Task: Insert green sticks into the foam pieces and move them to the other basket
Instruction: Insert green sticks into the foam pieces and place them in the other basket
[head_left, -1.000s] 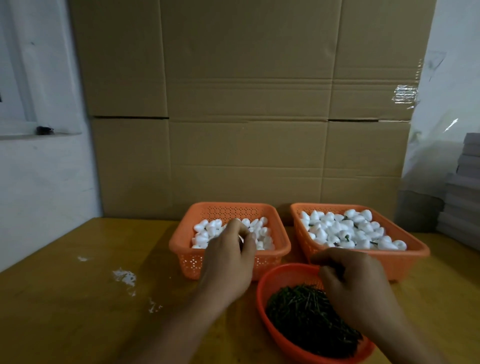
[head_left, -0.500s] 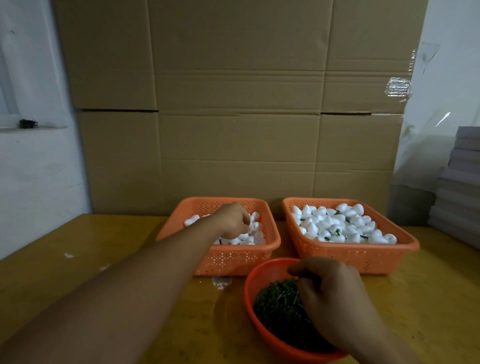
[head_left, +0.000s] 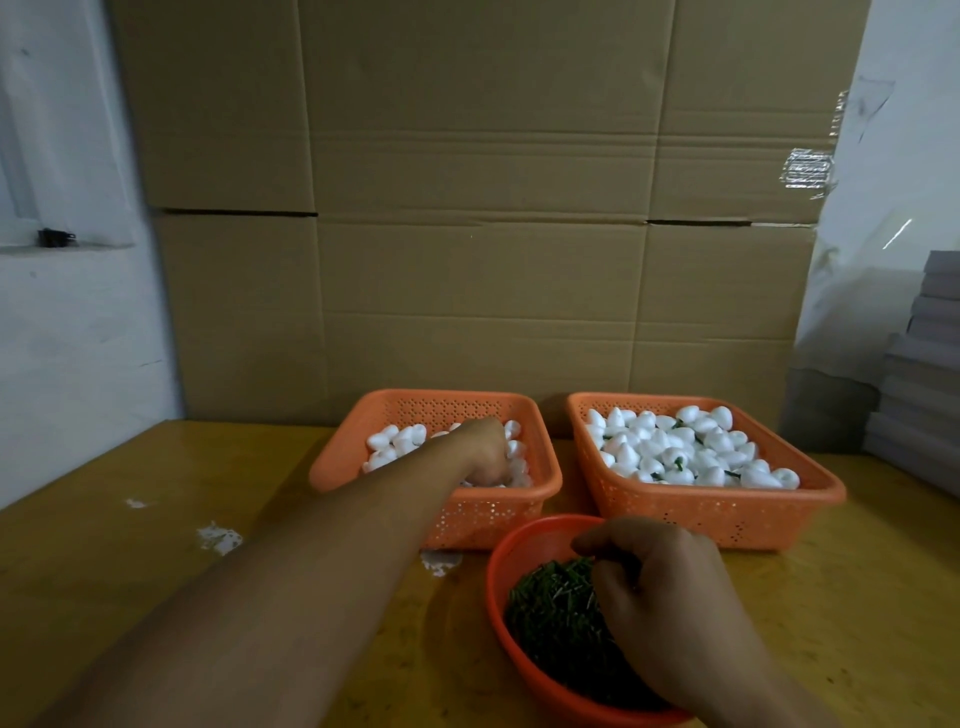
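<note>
Two orange mesh baskets stand side by side on the wooden table. The left basket (head_left: 498, 512) holds plain white foam pieces (head_left: 397, 441). My left hand (head_left: 485, 449) reaches into it with fingers curled down among the pieces; what it grips is hidden. The right basket (head_left: 727, 512) is full of foam pieces (head_left: 680, 452), some with green sticks in them. A round orange bowl (head_left: 511, 551) in front holds a heap of green sticks (head_left: 550, 608). My right hand (head_left: 660, 597) rests in the bowl, fingertips pinched at the sticks.
Large cardboard boxes (head_left: 483, 208) form a wall just behind the baskets. Grey stacked sheets (head_left: 924, 374) stand at the right edge. White foam crumbs (head_left: 218, 538) lie on the table to the left of the baskets. A white wall is at the left.
My left arm has stretched forward and the hand has dropped deeper into the left basket. My right hand stays in the bowl of sticks.
</note>
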